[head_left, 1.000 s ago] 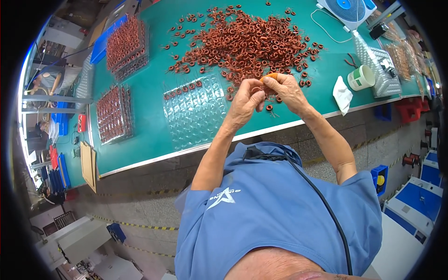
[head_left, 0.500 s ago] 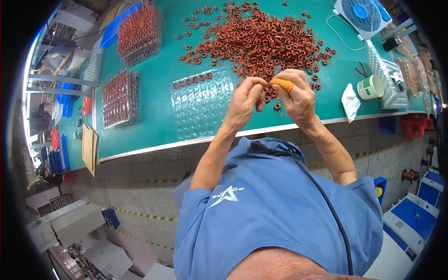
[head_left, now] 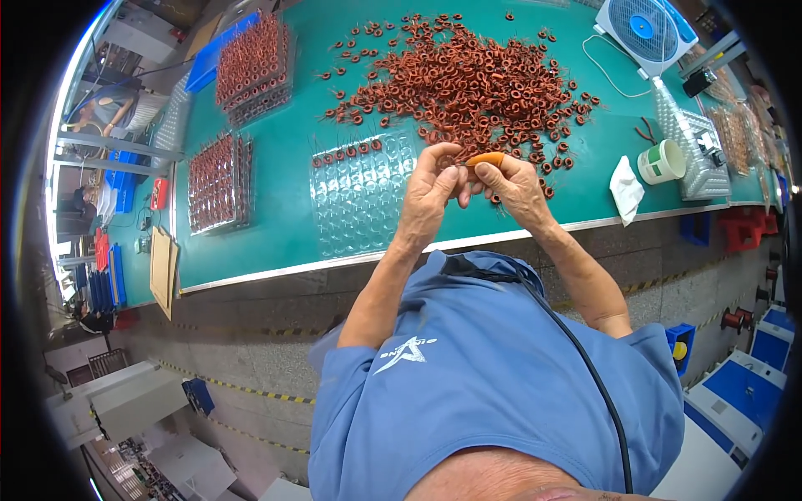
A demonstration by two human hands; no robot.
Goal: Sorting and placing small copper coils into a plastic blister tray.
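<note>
The left hand [head_left: 423, 200] and right hand [head_left: 520, 190] curl their fingers close together by the coil pile [head_left: 480, 79], though whether either grips anything I cannot tell.

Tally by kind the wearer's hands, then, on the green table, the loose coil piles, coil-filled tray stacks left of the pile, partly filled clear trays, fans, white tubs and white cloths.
Hands: 2 (left hand, right hand)
Loose coil pile: 1
Coil-filled tray stacks: 2
Partly filled clear tray: 1
Fan: 1
White tub: 1
White cloth: 1
Total: 9
</note>
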